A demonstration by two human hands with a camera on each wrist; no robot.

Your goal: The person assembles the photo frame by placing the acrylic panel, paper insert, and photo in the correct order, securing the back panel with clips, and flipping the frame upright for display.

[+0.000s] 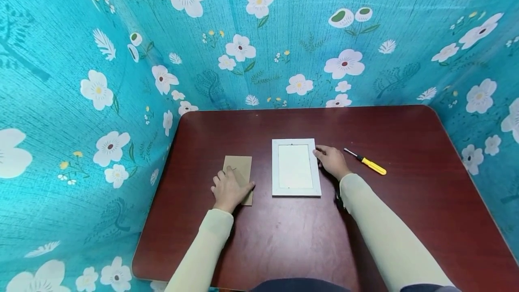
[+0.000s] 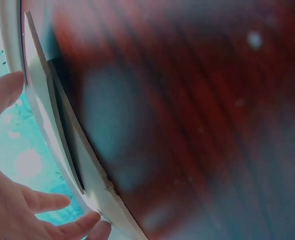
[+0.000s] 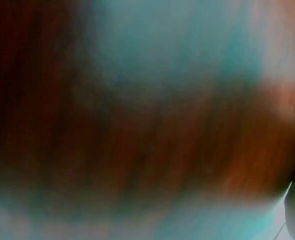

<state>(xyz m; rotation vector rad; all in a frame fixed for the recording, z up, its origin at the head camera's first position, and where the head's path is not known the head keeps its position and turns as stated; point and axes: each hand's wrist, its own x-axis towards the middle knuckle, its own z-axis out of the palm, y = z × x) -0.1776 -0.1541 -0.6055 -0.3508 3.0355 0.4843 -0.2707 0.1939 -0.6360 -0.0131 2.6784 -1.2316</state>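
Observation:
A white picture frame (image 1: 276,170) lies flat at the middle of the table, a pale panel (image 1: 296,166) inside it. My right hand (image 1: 333,161) pinches its right side near the upper corner, thumb on the edge. To the left lies a brown backing board (image 1: 243,163), overlapped by my left hand (image 1: 229,190) with fingers spread and thumb reaching over its right edge. In the left wrist view, the board shows as two thin layers (image 2: 112,207) with a dark gap between them, fingertips (image 2: 90,218) close to the edge. The right wrist view is mostly blurred.
A screwdriver (image 1: 375,166) with a yellow handle lies right of my right hand, its shaft pointing up-left. The dark red table (image 1: 292,238) has rounded corners. Blue flowered cloth (image 1: 267,48) hangs behind it and at both sides.

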